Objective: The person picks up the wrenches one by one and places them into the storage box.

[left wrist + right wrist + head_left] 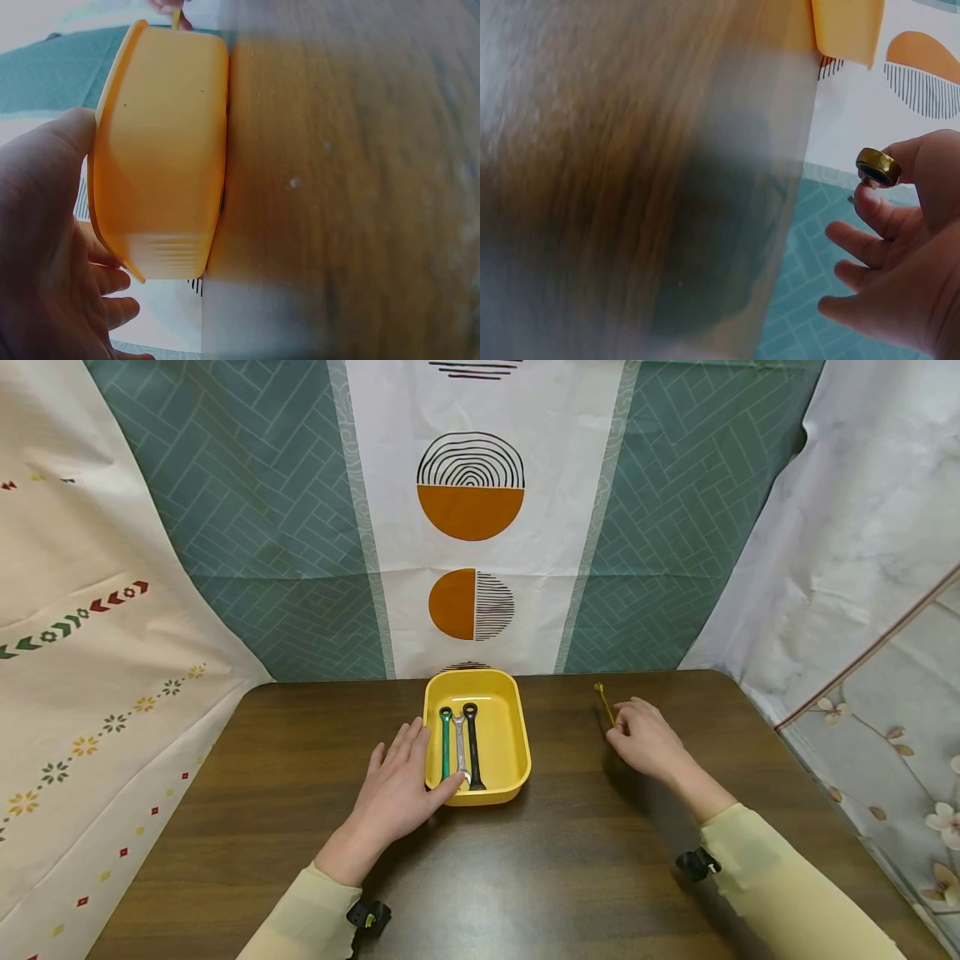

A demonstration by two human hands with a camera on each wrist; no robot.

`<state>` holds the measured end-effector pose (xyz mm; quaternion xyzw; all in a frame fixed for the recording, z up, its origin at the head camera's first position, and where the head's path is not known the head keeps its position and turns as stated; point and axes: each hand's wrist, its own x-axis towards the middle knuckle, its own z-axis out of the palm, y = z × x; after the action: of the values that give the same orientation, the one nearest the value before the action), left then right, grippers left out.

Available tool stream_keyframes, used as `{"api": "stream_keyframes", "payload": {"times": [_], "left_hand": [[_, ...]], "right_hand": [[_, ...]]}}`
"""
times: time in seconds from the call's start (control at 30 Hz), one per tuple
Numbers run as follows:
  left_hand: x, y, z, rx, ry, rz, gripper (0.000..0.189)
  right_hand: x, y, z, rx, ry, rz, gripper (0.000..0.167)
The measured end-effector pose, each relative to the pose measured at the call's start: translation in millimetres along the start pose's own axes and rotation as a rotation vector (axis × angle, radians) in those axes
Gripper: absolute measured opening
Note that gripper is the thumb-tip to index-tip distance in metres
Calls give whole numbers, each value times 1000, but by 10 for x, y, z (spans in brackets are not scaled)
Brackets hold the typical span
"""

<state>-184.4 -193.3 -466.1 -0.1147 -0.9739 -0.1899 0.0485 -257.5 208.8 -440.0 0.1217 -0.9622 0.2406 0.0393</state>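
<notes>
A yellow tray (504,727) stands on the table with three wrenches lying side by side in its left half: a green wrench (446,742), a silver wrench (460,742) and a black wrench (473,747). My left hand (393,793) rests at the tray's left side, fingers extended along it and thumb over the near left corner of the rim. Off to the right, my right hand (648,739) pinches a gold wrench (602,697) between thumb and index finger, held above the table. Its ring end (879,166) shows in the right wrist view, with the other fingers loosely bent.
The brown wooden table (570,877) ends at a patterned cloth (300,527) behind the tray. A cream cloth (90,610) hangs along the left and a pale floral cloth (885,718) along the right. Each wrist wears a small black camera.
</notes>
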Motion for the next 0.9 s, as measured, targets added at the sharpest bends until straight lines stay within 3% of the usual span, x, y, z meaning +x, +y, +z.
{"api": "stream_keyframes", "payload": {"times": [0.9], "left_hand": [[5, -7, 4, -5, -1, 2, 106]], "right_hand": [[60, -336, 195, 92, -4, 27, 23]]}}
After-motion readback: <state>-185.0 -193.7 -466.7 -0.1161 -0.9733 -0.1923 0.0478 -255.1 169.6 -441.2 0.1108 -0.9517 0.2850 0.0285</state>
